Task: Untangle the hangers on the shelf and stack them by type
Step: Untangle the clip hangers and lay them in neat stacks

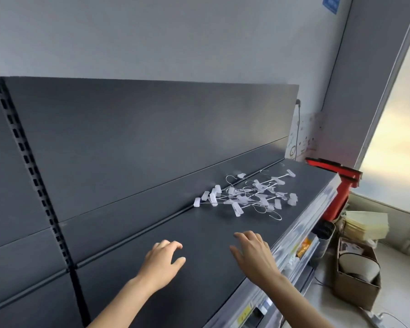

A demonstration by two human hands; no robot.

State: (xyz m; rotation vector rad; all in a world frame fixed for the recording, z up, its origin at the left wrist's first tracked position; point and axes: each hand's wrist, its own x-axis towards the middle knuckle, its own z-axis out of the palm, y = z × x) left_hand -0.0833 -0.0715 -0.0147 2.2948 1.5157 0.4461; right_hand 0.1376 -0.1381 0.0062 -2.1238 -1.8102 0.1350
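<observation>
The hangers are seen as 1 loose tangle on the dark shelf, toward its far right end and close to the seam where the shelf meets the back panel. No sorted stack is visible, so the task is judged to be at its start.

The left hand is held over the shelf with fingers loosely curled and nothing in them. The right hand is spread, fingers extended toward the pile, and nothing is gripped by it either. Both hands are well short of the tangle.

Each hanger is made of thin bright wire, with a straight bar, a curved hook and translucent white plastic clips set along the bar. The wire looks smooth and stiff; the clips look blocky.

The pile is expected to be very light, springy and prone to sliding on the smooth matt shelf. Hooks are likely caught on neighbouring bars and clips, so the whole heap may be dragged by a pull on 1 piece. A hold is best taken on a bar between 2 clips, or on the free hook at the near edge, while the rest is steadied by the other hand. Whether more than 1 type is present cannot be told.
</observation>
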